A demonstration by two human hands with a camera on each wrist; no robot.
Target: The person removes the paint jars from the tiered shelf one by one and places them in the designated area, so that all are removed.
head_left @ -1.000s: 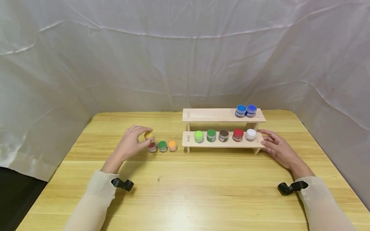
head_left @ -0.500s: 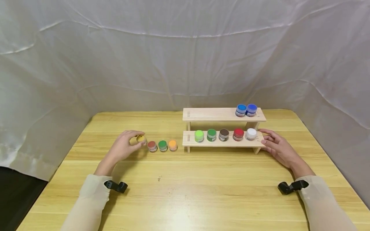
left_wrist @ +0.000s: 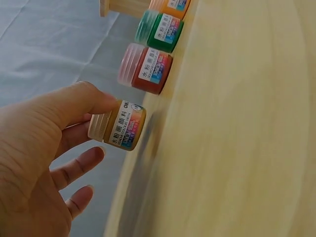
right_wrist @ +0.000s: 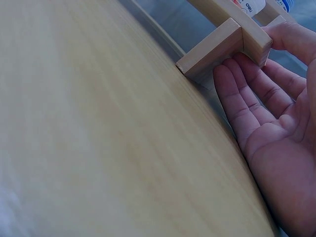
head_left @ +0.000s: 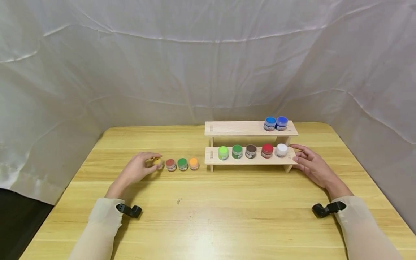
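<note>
On the table (head_left: 208,202), left hand (head_left: 134,170) pinches yellow jar (head_left: 157,162).

The two-tier rack (head_left: 248,161) stands on the table (head_left: 208,209) at 1 o'clock; four jars (head_left: 176,164) line up at its 9 o'clock.

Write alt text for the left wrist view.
A left hand pinches a small yellow paint jar between thumb and fingers, its base against the wooden table. Beyond it stand a red jar, a green jar and part of an orange jar in a row.
</note>
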